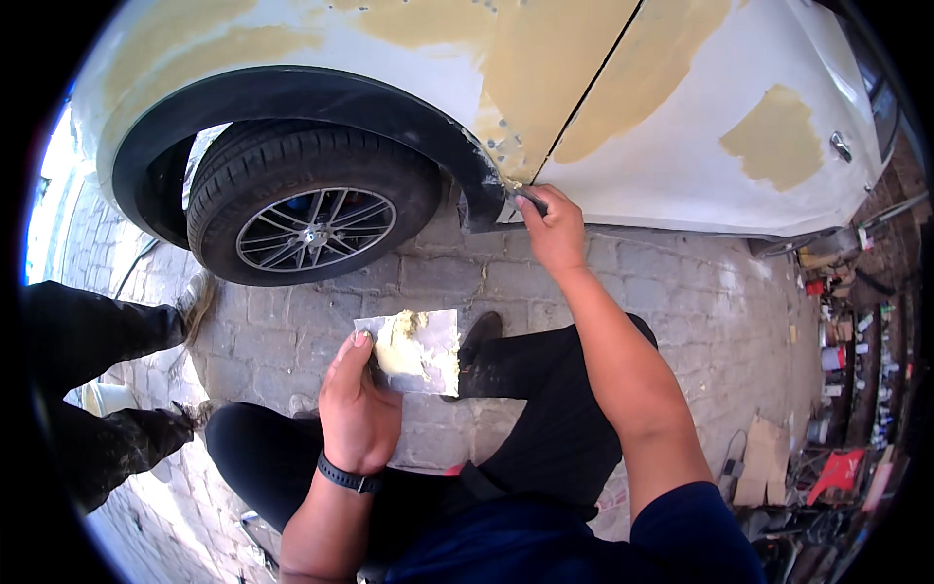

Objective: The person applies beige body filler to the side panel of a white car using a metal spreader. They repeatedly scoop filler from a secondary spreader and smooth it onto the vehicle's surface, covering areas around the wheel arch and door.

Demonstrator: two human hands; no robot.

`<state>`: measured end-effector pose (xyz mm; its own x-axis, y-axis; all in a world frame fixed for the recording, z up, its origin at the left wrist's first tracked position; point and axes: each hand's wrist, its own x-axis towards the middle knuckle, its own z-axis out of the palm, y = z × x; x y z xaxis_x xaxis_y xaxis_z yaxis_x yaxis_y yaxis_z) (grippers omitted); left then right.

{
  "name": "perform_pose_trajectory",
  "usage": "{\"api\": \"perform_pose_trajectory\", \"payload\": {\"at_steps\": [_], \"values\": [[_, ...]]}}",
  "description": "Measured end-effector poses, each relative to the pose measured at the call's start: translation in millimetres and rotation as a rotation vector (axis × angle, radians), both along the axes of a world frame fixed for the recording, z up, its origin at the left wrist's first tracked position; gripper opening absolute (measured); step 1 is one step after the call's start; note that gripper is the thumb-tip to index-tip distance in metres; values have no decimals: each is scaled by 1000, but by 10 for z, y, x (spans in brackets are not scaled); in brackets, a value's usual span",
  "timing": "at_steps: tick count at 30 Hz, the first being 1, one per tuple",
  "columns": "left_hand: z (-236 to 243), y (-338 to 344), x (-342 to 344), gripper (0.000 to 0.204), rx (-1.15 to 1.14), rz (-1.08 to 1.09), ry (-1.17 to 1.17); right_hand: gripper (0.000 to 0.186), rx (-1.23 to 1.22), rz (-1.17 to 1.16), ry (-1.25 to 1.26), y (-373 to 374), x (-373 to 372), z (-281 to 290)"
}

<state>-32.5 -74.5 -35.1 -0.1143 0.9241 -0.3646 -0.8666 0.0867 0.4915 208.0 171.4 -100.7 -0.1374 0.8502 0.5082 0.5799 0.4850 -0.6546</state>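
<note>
My left hand (362,401) grips a flat square mixing plate (443,341) by its left edge. A mound of pale yellow body filler (401,343) is smeared over it. Farther up, my right hand (555,229) is closed around a dark putty knife (530,200). The tip of the knife meets the lower corner of the white car body (671,165), behind the wheel arch (321,83) and close to the door seam. Tan filler patches (530,88) cover much of the fender and door edge.
A car wheel (316,219) stands left of my right hand. Another person's dark trouser legs (107,341) are at the left, beside a white bucket (107,397). Shelves of small containers (861,341), a red item (835,475) and cardboard (764,462) lie at the right on brick paving (438,277).
</note>
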Motion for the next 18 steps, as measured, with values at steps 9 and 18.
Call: {"api": "perform_pose_trajectory", "payload": {"at_steps": [9, 18], "values": [[-57, 37, 71, 30, -13, -3, 75, 17, 38, -95, -56, -144, -182, 184], [-187, 37, -79, 32, -25, 113, 156, 14, -78, 338, -278, -566, -324, -470]]}}
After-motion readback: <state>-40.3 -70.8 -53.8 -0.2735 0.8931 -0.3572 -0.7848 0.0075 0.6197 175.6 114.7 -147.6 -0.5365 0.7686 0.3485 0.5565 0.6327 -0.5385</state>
